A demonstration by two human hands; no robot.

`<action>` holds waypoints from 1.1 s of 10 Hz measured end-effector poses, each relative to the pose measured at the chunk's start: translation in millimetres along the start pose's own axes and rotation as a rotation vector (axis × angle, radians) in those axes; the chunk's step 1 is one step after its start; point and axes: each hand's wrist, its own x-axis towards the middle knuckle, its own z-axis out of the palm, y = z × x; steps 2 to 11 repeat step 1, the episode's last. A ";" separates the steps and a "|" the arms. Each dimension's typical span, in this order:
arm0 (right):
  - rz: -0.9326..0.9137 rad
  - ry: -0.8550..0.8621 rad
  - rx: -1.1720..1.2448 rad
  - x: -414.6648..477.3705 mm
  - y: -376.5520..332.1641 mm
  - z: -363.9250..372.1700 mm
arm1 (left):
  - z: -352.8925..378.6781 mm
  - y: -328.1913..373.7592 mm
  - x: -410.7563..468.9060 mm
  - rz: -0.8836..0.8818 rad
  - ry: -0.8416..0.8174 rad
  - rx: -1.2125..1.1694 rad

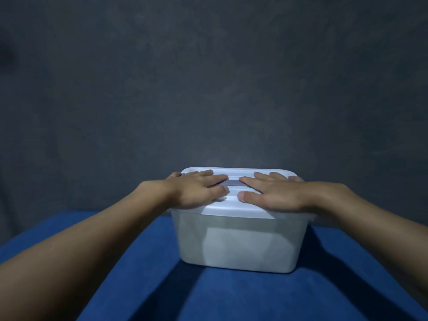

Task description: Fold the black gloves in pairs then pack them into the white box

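A white box (238, 242) stands near the middle of a deep blue cloth surface (139, 286) that fills the near part of the view, with a dark grey mottled wall (208, 77) rising behind it in dim light. Its white lid (234, 208) is on, a grey strip (233, 182) running across the top. The left hand (196, 191) and right hand (271, 193) lie flat on the lid, fingers straight, fingertips nearly meeting; no gloves show through the box's wall.

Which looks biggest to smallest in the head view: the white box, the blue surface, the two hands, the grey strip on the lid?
1. blue surface
2. white box
3. left hand and right hand, about alike
4. grey strip, partly covered by fingers
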 end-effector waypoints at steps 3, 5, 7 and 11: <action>-0.041 0.041 0.029 6.0 3.8 -13.5 | -10.9 -4.8 4.4 0.014 0.034 -0.116; -0.041 0.041 0.029 6.0 3.8 -13.5 | -10.9 -4.8 4.4 0.014 0.034 -0.116; -0.041 0.041 0.029 6.0 3.8 -13.5 | -10.9 -4.8 4.4 0.014 0.034 -0.116; -0.041 0.041 0.029 6.0 3.8 -13.5 | -10.9 -4.8 4.4 0.014 0.034 -0.116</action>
